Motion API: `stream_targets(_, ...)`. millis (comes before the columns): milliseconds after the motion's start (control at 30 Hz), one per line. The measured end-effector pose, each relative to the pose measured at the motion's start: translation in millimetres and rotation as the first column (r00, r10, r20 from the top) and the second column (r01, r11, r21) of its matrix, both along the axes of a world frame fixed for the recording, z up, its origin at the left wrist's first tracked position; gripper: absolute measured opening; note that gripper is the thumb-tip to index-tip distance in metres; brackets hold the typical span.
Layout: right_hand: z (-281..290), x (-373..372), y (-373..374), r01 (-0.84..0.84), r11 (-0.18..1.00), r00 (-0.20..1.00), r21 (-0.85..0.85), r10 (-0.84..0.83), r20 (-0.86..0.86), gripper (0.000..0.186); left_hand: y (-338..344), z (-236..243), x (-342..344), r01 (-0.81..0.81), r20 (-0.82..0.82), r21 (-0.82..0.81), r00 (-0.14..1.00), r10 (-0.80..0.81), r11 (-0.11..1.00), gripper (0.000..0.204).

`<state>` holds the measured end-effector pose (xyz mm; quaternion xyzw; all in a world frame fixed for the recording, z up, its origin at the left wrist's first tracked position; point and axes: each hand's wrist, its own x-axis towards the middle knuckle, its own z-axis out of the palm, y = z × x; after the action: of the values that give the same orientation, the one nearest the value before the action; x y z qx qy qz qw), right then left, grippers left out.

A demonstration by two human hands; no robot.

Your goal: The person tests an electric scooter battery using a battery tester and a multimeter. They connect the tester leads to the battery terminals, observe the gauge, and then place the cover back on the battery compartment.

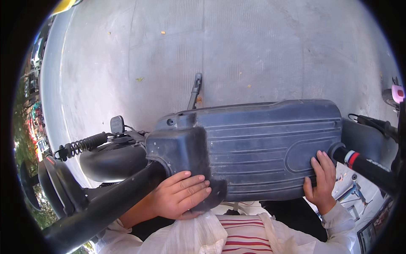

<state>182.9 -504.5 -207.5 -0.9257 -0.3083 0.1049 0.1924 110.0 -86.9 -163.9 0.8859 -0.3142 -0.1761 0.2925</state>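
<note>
In front of me lies the broad, ribbed black plastic footboard (253, 144) of what looks like an electric scooter, dusty on top. My left hand (182, 194) rests flat on the near left corner of the footboard, beside a thick black tube (114, 203). Its fingers are stretched out and hold nothing. Over the near right edge of the footboard lies my right hand (321, 180), fingers extended on the surface and thumb apart. Close to that hand, a black stem (368, 169) with red and white bands runs off to the right.
Left of the footboard are a black rear wheel or fender (112, 163), a coil-spring shock absorber (84, 144) and a small dark reflector-like part (117, 125). A kickstand (195, 91) sticks out on the far side. Grey pavement (253, 51) with scattered leaves stretches beyond. Something pink (397, 93) stands far right.
</note>
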Motion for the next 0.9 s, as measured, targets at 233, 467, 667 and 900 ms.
stream_targets(233, 2, 4, -3, -0.069, 0.995, 0.997, -0.071, 0.067, -0.034, 0.053, 1, 2, 3, -0.021, -0.024, 0.025, 0.999, 0.022, 0.999, 0.034)
stream_targets(467, 2, -2, -12, -0.061, 0.991, 0.997, -0.120, 0.055, -0.047, 0.057, 0, 2, 20, 0.025, -0.049, 0.052, 0.999, -0.022, 0.998, 0.026)
stream_targets(667, -2, 7, -6, -0.072, 0.992, 0.997, -0.102, 0.071, -0.017, 0.057, -7, 3, 10, 0.038, -0.005, 0.090, 0.999, -0.038, 0.995, 0.017)
stream_targets(900, -3, 7, -9, -0.080, 0.991, 0.997, -0.110, 0.076, -0.033, 0.056, -7, 2, 9, 0.028, -0.029, 0.108, 0.999, -0.025, 0.994, 0.016)
